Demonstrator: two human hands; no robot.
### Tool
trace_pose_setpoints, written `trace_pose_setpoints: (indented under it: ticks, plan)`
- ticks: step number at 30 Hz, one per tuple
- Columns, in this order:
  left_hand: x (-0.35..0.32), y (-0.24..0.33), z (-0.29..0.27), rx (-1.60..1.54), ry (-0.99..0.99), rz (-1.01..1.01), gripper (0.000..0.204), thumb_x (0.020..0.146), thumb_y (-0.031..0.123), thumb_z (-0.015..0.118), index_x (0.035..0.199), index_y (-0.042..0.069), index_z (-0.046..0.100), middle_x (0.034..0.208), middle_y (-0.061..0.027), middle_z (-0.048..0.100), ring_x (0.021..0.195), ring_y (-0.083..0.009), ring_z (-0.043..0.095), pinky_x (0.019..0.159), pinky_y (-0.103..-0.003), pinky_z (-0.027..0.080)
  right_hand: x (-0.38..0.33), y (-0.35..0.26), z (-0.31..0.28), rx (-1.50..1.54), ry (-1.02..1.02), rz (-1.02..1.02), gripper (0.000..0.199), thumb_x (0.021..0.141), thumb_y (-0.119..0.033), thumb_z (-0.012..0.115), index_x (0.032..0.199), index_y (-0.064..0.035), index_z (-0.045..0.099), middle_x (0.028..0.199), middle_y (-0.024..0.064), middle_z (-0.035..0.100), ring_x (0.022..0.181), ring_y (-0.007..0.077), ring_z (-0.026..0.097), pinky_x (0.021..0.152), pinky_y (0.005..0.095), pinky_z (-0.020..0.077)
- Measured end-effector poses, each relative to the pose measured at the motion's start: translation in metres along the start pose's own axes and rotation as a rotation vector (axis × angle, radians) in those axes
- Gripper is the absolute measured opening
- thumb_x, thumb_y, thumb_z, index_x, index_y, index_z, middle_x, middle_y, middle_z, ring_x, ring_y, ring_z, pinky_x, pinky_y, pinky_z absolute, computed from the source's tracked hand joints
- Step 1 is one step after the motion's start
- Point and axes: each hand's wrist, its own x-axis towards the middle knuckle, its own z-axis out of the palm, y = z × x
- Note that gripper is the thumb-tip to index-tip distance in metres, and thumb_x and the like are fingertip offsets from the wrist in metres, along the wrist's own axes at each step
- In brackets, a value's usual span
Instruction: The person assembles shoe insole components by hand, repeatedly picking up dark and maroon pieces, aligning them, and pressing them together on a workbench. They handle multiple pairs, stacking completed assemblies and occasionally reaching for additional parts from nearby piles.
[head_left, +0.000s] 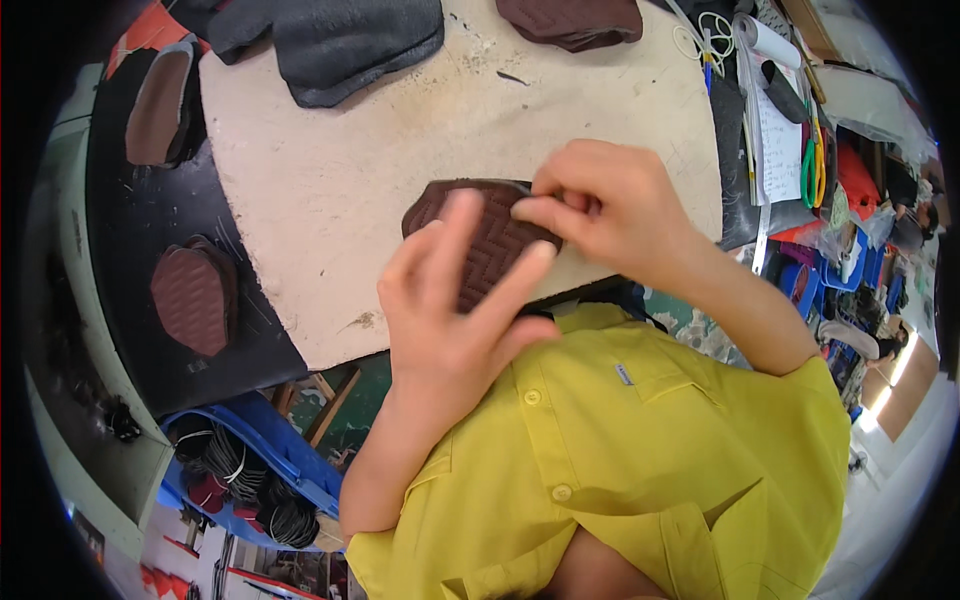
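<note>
A dark brown piece with zigzag quilted stitching [497, 240] is in front of me at the near edge of the pale board [300, 240]. The thumb and fingers of my right hand [612, 210] pinch its upper right edge. Above the piece's left part, my left hand [440, 290] is open with fingers spread, somewhat smeared by motion. Whether the left fingers touch the piece, I cannot tell. Beyond lie black padded pieces [355, 45] and another dark brown quilted stack [575, 20].
Reddish-brown quilted pieces [193, 300] and a brown curved piece [160, 105] lie on the black tabletop at left. A blue basket [320, 480] with bundled black cords stands below. At right are a notebook [775, 150], green-handled scissors [808, 172] and a white cord [705, 40].
</note>
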Motion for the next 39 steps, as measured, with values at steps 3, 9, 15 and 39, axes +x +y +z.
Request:
trace_pose_setpoints:
  ticks: [3,9,15,39]
  plan:
    - [0.002,-0.005,-0.013,-0.234,0.321,-0.219,0.067,0.075,0.017,0.083,0.133,0.002,0.054,0.129,-0.0208,0.056,0.109,-0.0303,0.056,0.085,-0.034,0.047,-0.017,0.003,0.003,-0.005,0.296,-0.398,0.026,0.062,-0.010,0.086,0.082,-0.0081,0.070,0.075,0.0044,0.054,0.064,0.0195,0.055,0.054,0.0323,0.0461]
    - [-0.003,-0.008,-0.031,-0.573,0.200,-0.160,0.068,0.073,-0.008,0.078,0.135,-0.007,0.049,0.083,-0.0150,0.072,0.074,-0.0204,0.070,0.068,-0.025,0.053,-0.018,-0.017,-0.018,0.278,0.152,-0.370,0.029,0.066,-0.020,0.089,0.084,-0.0060,0.070,0.093,0.0093,0.064,0.083,0.0240,0.062,0.071,0.0317,0.0504]
    - [-0.008,-0.004,-0.030,-0.512,0.302,0.065,0.069,0.066,-0.017,0.071,0.131,-0.006,0.052,0.083,-0.0183,0.071,0.073,-0.0235,0.070,0.066,-0.031,0.054,-0.003,-0.027,-0.036,0.699,-0.468,-0.080,0.022,0.082,-0.016,0.080,0.093,0.0000,0.071,0.091,0.0114,0.069,0.086,0.0218,0.066,0.077,0.0319,0.0503]
    - [-0.038,-0.015,-0.044,0.124,0.537,-0.384,0.051,0.074,0.006,0.082,0.121,0.002,0.062,0.106,-0.0188,0.065,0.097,-0.0376,0.064,0.084,-0.041,0.050,0.029,-0.025,0.013,-0.332,0.304,-0.636,0.035,0.082,-0.015,0.074,0.114,-0.0039,0.065,0.114,0.0121,0.067,0.105,0.0335,0.064,0.087,0.0431,0.0498]
